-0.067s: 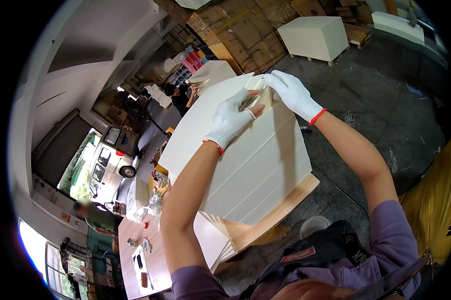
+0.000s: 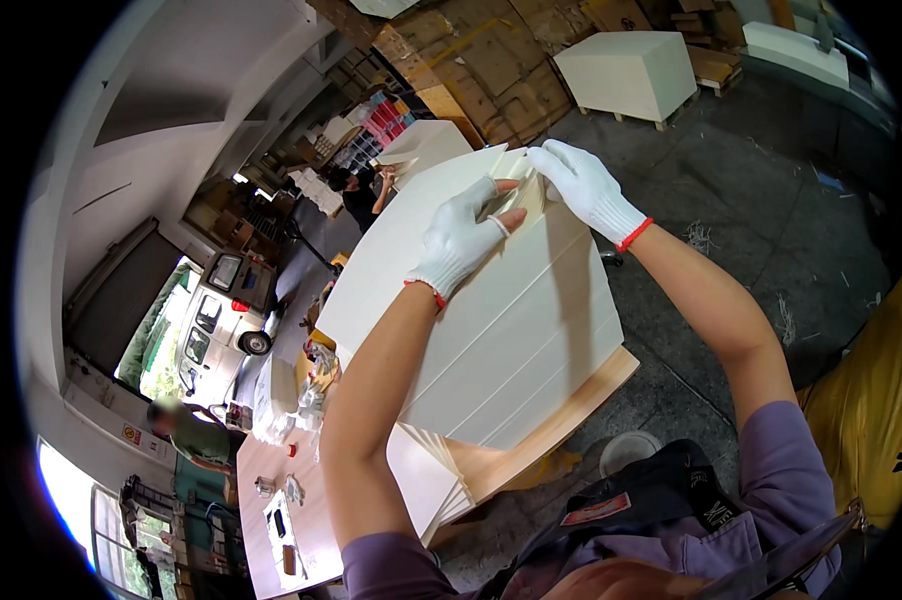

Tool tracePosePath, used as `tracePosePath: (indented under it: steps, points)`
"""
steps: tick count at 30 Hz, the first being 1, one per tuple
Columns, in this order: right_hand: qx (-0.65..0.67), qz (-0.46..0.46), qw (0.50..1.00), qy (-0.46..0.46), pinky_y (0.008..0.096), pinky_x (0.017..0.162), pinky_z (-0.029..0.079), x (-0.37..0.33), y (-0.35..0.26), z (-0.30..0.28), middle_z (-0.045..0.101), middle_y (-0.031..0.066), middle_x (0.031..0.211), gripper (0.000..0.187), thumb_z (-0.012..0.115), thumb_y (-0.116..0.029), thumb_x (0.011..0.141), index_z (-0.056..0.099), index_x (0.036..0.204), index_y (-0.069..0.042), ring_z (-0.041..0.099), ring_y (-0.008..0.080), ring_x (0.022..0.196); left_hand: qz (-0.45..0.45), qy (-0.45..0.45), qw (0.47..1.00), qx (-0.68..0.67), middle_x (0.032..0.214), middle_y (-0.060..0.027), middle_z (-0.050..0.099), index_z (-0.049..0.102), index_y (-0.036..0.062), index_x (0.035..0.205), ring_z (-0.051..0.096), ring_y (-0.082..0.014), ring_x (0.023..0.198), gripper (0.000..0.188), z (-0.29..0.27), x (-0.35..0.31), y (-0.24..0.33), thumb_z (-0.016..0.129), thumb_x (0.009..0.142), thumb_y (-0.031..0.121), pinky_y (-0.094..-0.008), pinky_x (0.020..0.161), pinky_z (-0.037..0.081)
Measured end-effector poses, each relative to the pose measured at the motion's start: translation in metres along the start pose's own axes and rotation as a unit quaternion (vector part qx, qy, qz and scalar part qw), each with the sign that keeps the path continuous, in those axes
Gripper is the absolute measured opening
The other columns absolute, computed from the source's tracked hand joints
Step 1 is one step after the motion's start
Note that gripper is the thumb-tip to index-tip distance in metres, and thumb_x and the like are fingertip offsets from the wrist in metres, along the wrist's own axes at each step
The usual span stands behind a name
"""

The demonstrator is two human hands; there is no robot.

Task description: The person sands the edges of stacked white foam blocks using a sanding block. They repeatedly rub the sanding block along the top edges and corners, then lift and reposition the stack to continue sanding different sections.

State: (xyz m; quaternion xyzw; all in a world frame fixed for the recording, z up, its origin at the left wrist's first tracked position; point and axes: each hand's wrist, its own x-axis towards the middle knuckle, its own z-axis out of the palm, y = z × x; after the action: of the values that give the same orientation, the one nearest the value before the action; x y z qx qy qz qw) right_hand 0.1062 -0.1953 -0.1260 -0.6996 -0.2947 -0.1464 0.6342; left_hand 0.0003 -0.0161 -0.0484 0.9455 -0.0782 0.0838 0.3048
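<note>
One white van [image 2: 206,325] is the biggest thing around, over at the left side of the workshop. Brown cartons [image 2: 491,80] are piled high beyond the work, and to their right a white block [image 2: 626,80] sits on a wooden pallet [image 2: 661,125]. Nearer, a pale pinkish tabletop [image 2: 321,555] shows at the lower left. Across the middle of the view, a broad stack of white sheets [image 2: 501,340] lies on a light wooden board [image 2: 571,425], with a shadow over its right part. Fanned white sheets [image 2: 426,480] lie just beside its near end.

At the far end of the stack, the left hand [image 2: 456,237], in a white knit glove with a red cuff, rests on top, half open, its bare thumb and forefinger apart at the raised sheet edges [image 2: 534,190]. The right hand [image 2: 583,187], gloved alike, curls over those same edges from the right; its fingertips are hidden, so I cannot tell whether they pinch anything. Smallest is a dark phone-like object [image 2: 278,522] at the tabletop.
</note>
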Motion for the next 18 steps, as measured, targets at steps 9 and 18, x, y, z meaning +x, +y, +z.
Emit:
tracePosePath:
  steps: [9,18]
  points:
    - [0.002,0.004,1.000,0.012,0.0412,0.077,0.048,0.000,0.006,0.002,0.064,0.0172,0.082,0.058,0.046,-0.057,0.106,0.059,0.095,-0.002,0.067,0.0304,0.079,0.032,0.012,0.999,0.001,0.130,-0.0138,0.071,0.062,0.0026,0.142,0.064,-0.0201,0.120,0.053,0.001,0.003,-0.005,0.074,0.095,0.024,-0.0312,0.105,0.048]
    - [-0.037,0.005,0.999,0.009,0.0424,0.076,0.046,0.002,0.004,0.002,0.063,0.0171,0.080,0.059,0.047,-0.059,0.106,0.058,0.092,-0.003,0.064,0.0325,0.079,0.073,0.069,0.993,0.067,0.108,-0.0138,0.076,0.068,0.0193,0.139,0.070,-0.0222,0.093,0.042,0.001,0.007,-0.013,0.069,0.098,0.028,-0.0347,0.086,0.054]
